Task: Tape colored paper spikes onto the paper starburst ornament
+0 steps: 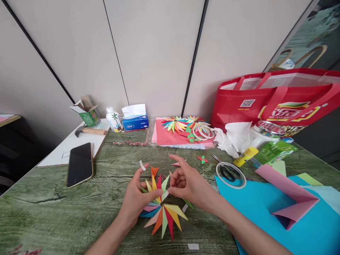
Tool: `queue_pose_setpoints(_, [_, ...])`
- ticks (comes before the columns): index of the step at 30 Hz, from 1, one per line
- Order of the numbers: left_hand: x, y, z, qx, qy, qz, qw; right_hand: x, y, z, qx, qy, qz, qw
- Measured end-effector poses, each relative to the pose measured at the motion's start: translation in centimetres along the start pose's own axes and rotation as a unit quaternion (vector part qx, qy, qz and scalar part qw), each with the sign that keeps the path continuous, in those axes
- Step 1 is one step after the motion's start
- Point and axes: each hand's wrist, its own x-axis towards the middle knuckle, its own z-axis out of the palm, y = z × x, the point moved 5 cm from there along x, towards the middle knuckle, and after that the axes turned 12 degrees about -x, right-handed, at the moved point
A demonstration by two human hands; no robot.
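Note:
A many-pointed folded paper star [168, 212] in several colours is held low over the table. My left hand [140, 191] grips its left side, the thumb lying on top near the centre. A small white tape strip [142, 165] sticks to that hand's index fingertip. My right hand [183, 180] is at the star's upper right, thumb and curled fingers pinching another small tape piece [166, 193]. Its index finger points up and away. Further white strips lie on the table, one [193, 246] near the front edge and one beside the star.
Right of my hands are a tape roll [243, 182] around black-handled scissors [227, 173], a glue stick [246, 156] and blue paper [255, 216]. At the left lie a phone [80, 164] and a hammer [91, 131]. A red bag [239, 109] and finished stars [175, 124] stand behind.

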Motion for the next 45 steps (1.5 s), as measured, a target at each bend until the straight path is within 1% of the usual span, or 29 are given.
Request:
queue_pose_setpoints(17, [0.1,-0.4,0.0,-0.003,-0.004,0.013,1.000,0.1,0.3,0.3,-0.010,0.013,0.008,1.000])
queue_pose_setpoints(22, [0.1,-0.5,0.0,-0.014,0.000,0.014,1.000,0.0,0.3,0.3,-0.032,0.031,0.011,0.999])
queue_pose_setpoints(28, [0.2,-0.7,-0.1,-0.019,-0.001,0.019,1.000,0.0,0.0,1.0,-0.055,0.043,0.020,0.997])
queue_pose_setpoints(33, [0.2,-0.8,-0.2,-0.017,-0.006,0.030,0.999,-0.3,0.1,1.7,-0.085,0.066,0.007,0.994])
queue_pose_setpoints(38, [0.2,-0.6,-0.2,-0.007,0.014,0.027,1.000,-0.6,0.3,1.5,-0.083,0.110,0.004,0.990])
queue_pose_setpoints(45, [0.2,-0.4,-0.4,-0.035,0.039,0.037,0.998,-0.5,-0.6,1.0,-0.071,0.119,-0.035,0.990])
